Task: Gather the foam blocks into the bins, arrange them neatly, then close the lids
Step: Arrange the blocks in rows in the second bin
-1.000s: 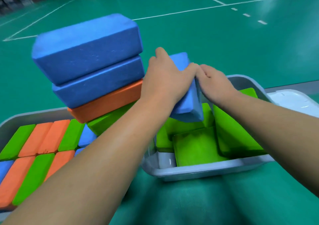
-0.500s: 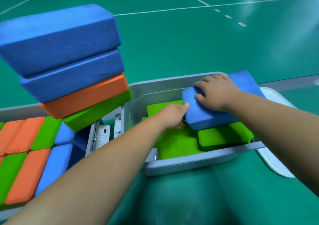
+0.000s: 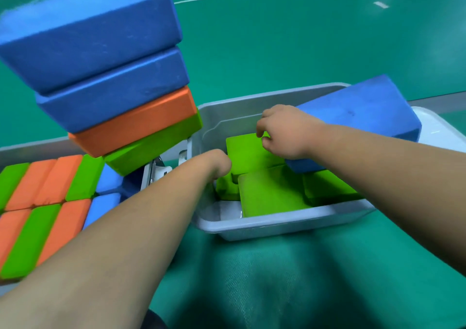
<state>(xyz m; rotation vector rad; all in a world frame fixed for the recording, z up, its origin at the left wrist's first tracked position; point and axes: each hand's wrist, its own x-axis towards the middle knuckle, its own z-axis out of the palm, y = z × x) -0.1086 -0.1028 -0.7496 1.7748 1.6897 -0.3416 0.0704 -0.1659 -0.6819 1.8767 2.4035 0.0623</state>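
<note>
The right hand [image 3: 285,132] has let go of the blue block [image 3: 365,109], which half a second ago lay under its flat palm. That block now rests tilted across the right end of the right bin [image 3: 277,224], propped on green blocks and sticking up above the rim. The hand has moved to the far left part of the bin, its thumb and forefinger pinching the top edge of a green block [image 3: 248,152]. The left hand [image 3: 214,163] has dipped lower at the bin's left wall; its fingers are hidden, so I cannot tell its grip. The blue block is in but not seated, and the greens beneath probably need squaring before the lid [image 3: 438,132] can close.
</note>
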